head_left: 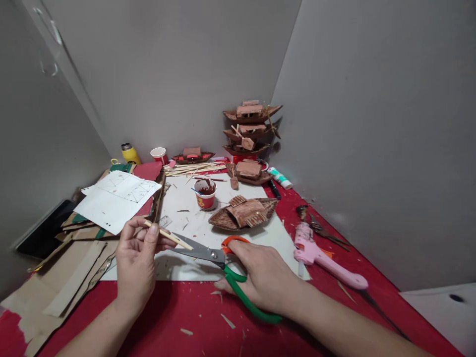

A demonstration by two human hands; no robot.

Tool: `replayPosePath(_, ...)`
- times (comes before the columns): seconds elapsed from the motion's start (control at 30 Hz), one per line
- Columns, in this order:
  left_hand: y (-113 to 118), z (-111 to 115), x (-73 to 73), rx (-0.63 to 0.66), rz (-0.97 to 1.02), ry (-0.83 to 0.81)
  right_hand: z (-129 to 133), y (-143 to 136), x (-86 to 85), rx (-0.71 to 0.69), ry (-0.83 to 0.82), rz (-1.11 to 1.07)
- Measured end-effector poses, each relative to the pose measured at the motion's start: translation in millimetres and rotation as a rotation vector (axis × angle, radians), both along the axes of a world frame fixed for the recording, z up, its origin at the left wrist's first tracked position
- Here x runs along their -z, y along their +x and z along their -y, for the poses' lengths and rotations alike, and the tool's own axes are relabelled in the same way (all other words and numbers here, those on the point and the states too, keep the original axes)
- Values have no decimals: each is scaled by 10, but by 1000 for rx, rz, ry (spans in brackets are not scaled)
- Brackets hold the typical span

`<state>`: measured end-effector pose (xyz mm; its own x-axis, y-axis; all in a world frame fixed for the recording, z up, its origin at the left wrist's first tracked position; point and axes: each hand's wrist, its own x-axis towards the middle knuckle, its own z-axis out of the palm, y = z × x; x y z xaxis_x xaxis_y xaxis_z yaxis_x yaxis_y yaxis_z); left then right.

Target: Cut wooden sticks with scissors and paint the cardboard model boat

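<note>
Between the thumb and fingers of my left hand [139,253] is a thin pale wooden stick [169,235], slanting down to the right. My right hand [264,277] grips scissors [208,254] with one orange and one green handle. Their blades are apart, and the stick's right end lies between them, close to the pivot. Just beyond the scissors, a brown model boat [243,214] with a curved roof rests on a white sheet [178,198]. Behind it stands a paper cup [205,194] of dark brown paint with a blue-handled tool in it.
More model boats [253,129] are stacked at the back right. Loose sticks [189,169] lie at the back. Cardboard pieces [70,277] and a drawn paper [119,196] cover the left. A pink glue gun [327,260] lies at right on the red table [178,317], among scraps.
</note>
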<state>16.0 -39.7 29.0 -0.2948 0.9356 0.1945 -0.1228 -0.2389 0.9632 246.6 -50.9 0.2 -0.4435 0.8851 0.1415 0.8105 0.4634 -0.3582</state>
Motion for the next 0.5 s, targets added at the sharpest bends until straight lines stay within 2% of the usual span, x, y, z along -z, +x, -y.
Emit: replayPosePath(0.5,0,7,0,-3,57,17,78,27,0,27,-19,-105)
